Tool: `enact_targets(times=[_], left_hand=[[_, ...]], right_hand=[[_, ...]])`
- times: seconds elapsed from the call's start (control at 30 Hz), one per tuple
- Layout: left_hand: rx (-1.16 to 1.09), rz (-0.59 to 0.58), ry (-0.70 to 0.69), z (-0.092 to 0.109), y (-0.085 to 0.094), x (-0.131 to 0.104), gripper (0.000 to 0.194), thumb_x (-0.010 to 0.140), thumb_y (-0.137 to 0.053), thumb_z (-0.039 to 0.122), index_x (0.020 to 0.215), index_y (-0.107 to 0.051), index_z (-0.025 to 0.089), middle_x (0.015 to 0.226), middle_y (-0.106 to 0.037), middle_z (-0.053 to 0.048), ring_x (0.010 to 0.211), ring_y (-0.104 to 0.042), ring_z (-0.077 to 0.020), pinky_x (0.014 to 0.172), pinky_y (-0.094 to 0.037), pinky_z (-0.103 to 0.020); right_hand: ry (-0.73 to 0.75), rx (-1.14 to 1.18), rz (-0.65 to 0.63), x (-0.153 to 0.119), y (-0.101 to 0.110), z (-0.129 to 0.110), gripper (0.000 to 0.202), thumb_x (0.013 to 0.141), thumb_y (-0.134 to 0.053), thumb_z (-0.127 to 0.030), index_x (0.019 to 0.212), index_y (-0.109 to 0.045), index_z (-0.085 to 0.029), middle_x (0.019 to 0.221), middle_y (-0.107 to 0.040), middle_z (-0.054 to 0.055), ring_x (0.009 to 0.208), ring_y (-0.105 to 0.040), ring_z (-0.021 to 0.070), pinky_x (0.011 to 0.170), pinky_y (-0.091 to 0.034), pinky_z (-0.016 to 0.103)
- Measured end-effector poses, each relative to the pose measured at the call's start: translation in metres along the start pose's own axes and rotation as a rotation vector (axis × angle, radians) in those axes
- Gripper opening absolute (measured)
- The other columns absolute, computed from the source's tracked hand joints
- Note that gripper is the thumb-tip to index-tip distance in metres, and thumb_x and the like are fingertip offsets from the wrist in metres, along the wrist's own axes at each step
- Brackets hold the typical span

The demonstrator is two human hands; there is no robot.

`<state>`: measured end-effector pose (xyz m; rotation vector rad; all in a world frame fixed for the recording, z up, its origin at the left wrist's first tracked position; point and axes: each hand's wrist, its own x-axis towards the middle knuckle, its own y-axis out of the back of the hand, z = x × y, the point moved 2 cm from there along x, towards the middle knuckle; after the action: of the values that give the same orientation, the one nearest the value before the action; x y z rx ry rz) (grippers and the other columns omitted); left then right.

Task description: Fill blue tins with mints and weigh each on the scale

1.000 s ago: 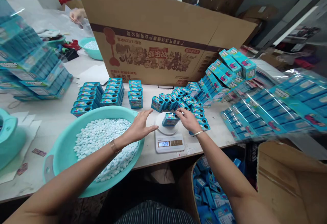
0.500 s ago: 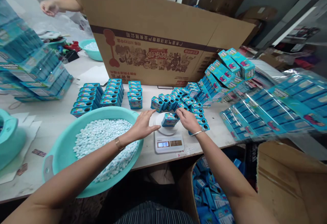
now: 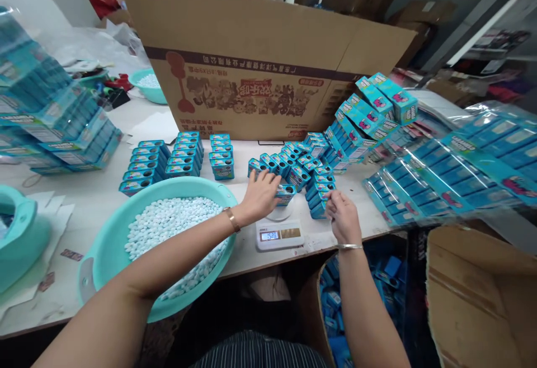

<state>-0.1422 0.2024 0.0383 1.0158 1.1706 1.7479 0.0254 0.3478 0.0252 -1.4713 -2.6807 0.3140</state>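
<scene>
A small blue box (image 3: pixel 286 193) with a dark opening in its top stands on the round pan of a white digital scale (image 3: pixel 280 236). My left hand (image 3: pixel 259 197) is at the box's left side, fingers spread, partly covering it and the pan. Whether its fingertips touch the box, I cannot tell. To the right, my right hand (image 3: pixel 344 215) is closed in a pinch beside the front of a row of similar blue boxes (image 3: pixel 319 207). What its fingers hold, if anything, is hidden. Below my left forearm, a turquoise basin (image 3: pixel 104 256) holds many small white pieces (image 3: pixel 168 217).
Rows of blue boxes (image 3: pixel 184 155) stand behind the basin. A large cardboard carton (image 3: pixel 251 32) rises at the back. Wrapped packs (image 3: pixel 453 166) lie at the right and stacked packs (image 3: pixel 54 111) at the left. An open carton (image 3: pixel 474 289) sits below the table's right edge.
My left hand has moved right to the box on the scale. My right hand has let go of that box and shifted right to the row. The scale's reading has changed.
</scene>
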Motion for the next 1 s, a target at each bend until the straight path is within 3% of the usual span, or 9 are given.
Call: enact_targets(times=[0.13, 0.27, 0.37, 0.5, 0.6, 0.7, 0.87, 1.0], left_hand=[[0.087, -0.059, -0.102, 0.02, -0.022, 0.011, 0.044, 0.088, -0.056, 0.027, 0.129, -0.051, 0.012, 0.132, -0.056, -0.019, 0.133, -0.042, -0.0326, 0.115, -0.019, -0.057], [0.134, -0.079, -0.153, 0.035, -0.041, 0.014, 0.05, 0.092, -0.043, 0.019, 0.14, -0.039, 0.006, 0.148, -0.04, -0.023, 0.141, -0.033, -0.0318, 0.116, -0.022, -0.053], [0.154, -0.109, -0.2, 0.044, -0.049, 0.018, 0.055, 0.091, -0.034, 0.009, 0.145, -0.03, 0.004, 0.153, -0.033, -0.022, 0.144, -0.028, -0.0296, 0.116, -0.022, -0.048], [0.115, -0.131, -0.302, 0.047, -0.048, 0.024, 0.063, 0.085, -0.038, 0.003, 0.147, -0.026, 0.005, 0.155, -0.029, -0.02, 0.146, -0.025, -0.026, 0.116, -0.023, -0.042], [0.085, -0.132, -0.18, 0.033, -0.039, 0.029, 0.059, 0.084, -0.046, 0.008, 0.141, -0.033, 0.01, 0.147, -0.042, -0.019, 0.137, -0.04, -0.0281, 0.109, -0.035, -0.042], [0.101, -0.191, -0.046, 0.008, -0.022, 0.033, 0.035, 0.084, -0.054, 0.018, 0.119, -0.053, 0.014, 0.117, -0.062, -0.016, 0.109, -0.06, -0.0285, 0.088, -0.049, -0.04], [0.198, -0.22, -0.038, -0.039, 0.009, 0.044, 0.026, 0.081, -0.054, 0.012, 0.106, -0.058, 0.014, 0.109, -0.062, -0.014, 0.102, -0.06, -0.0285, 0.083, -0.049, -0.039], [0.257, -0.248, -0.096, -0.07, 0.007, 0.056, 0.024, 0.078, -0.053, 0.006, 0.099, -0.062, 0.014, 0.111, -0.06, -0.015, 0.107, -0.056, -0.0288, 0.089, -0.046, -0.042]], right_hand=[[-0.081, 0.05, 0.056, -0.015, 0.014, 0.022, 0.042, 0.066, -0.076, -0.056, 0.069, -0.058, -0.018, 0.047, -0.026, -0.011, 0.038, -0.019, 0.0027, 0.034, -0.018, 0.016], [-0.123, 0.083, 0.093, -0.019, 0.026, 0.032, 0.045, 0.06, -0.079, -0.058, 0.069, -0.059, -0.019, 0.047, -0.027, -0.012, 0.038, -0.017, 0.002, 0.033, -0.017, 0.016], [-0.134, 0.094, 0.102, -0.019, 0.028, 0.033, 0.047, 0.058, -0.08, -0.059, 0.068, -0.059, -0.018, 0.047, -0.026, -0.012, 0.038, -0.018, 0.0018, 0.034, -0.018, 0.015], [-0.153, 0.101, 0.105, -0.019, 0.027, 0.031, 0.048, 0.055, -0.082, -0.059, 0.067, -0.061, -0.018, 0.047, -0.027, -0.011, 0.038, -0.021, 0.0014, 0.034, -0.019, 0.015], [-0.153, 0.099, 0.117, -0.019, 0.032, 0.034, 0.048, 0.055, -0.082, -0.059, 0.067, -0.061, -0.018, 0.047, -0.026, -0.011, 0.038, -0.02, 0.0011, 0.034, -0.019, 0.015], [-0.151, 0.095, 0.119, -0.018, 0.041, 0.04, 0.046, 0.06, -0.079, -0.059, 0.069, -0.061, -0.018, 0.048, -0.026, -0.011, 0.038, -0.02, 0.0013, 0.034, -0.019, 0.015], [-0.163, 0.097, 0.129, -0.017, 0.055, 0.051, 0.047, 0.062, -0.079, -0.058, 0.073, -0.062, -0.016, 0.05, -0.029, -0.01, 0.038, -0.023, 0.001, 0.035, -0.021, 0.014], [-0.188, 0.084, 0.15, -0.017, 0.057, 0.057, 0.049, 0.059, -0.079, -0.059, 0.073, -0.06, -0.016, 0.049, -0.03, -0.01, 0.038, -0.024, 0.001, 0.035, -0.021, 0.014]])
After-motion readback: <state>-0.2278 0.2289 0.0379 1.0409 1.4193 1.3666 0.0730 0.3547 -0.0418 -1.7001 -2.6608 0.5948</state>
